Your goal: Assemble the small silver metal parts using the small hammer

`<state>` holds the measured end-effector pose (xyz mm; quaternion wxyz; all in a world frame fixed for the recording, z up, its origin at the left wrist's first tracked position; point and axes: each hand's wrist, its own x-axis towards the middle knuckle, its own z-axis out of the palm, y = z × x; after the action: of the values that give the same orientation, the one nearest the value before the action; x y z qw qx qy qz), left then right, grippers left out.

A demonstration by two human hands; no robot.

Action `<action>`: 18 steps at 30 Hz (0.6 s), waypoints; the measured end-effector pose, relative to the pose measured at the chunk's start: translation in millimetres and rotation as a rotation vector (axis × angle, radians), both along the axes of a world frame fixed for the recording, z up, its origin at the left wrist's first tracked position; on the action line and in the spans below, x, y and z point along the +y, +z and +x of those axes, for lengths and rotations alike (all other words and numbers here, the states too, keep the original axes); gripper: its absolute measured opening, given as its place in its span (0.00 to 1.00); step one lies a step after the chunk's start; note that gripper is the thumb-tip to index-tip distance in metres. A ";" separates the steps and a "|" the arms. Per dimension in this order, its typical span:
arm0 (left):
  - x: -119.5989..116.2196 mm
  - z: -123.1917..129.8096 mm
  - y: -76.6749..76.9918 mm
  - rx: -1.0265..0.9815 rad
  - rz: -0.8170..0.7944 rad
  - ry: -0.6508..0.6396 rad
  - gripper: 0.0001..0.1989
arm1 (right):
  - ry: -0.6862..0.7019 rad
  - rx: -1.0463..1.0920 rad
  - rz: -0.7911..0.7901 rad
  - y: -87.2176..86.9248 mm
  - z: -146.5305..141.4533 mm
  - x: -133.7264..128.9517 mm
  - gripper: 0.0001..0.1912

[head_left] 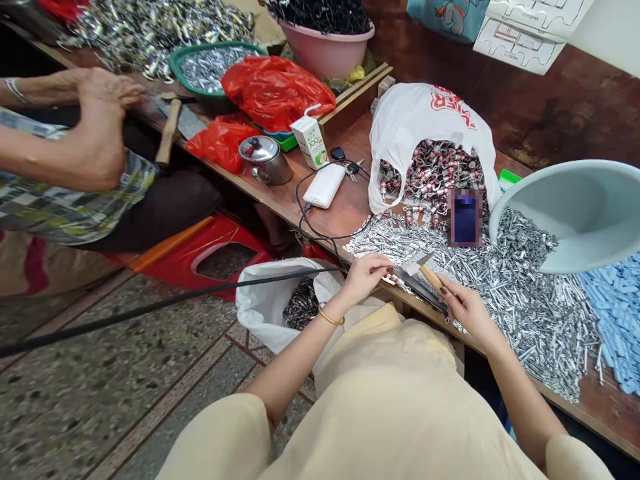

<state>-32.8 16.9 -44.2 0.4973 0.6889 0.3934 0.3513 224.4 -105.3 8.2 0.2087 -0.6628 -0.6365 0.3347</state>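
My right hand (463, 307) is closed around the wooden handle of a small hammer (430, 275), whose metal head lies crosswise at the handle's end. Below the head, a long dark metal bar (423, 291) runs along the table's front edge. My left hand (369, 273) is at the bar's left end with fingers pinched together; what they hold is too small to make out. Many small silver metal pieces (500, 280) lie heaped behind and to the right of my hands. Several red-and-silver parts (435, 173) spill from a white plastic bag (400, 120) behind them.
A grey-blue tub (590, 200) lies tipped on the heap, near blue pieces (617, 307). A phone (465, 219), power bank (325, 185), drink carton (310, 140) and steel mug (267, 160) stand about. A white sack (260, 307) stands below. A co-worker's arms (95, 127) are at left.
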 end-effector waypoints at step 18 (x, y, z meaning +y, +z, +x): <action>-29.9 -144.0 -49.1 0.167 -0.459 0.182 0.25 | -0.309 -0.434 0.510 -11.4 61.5 95.4 0.30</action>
<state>-176.8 -13.0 -93.4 0.5729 0.5463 0.5627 0.2379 285.9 -10.0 -3.1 0.2752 -0.7336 -0.6212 -0.0186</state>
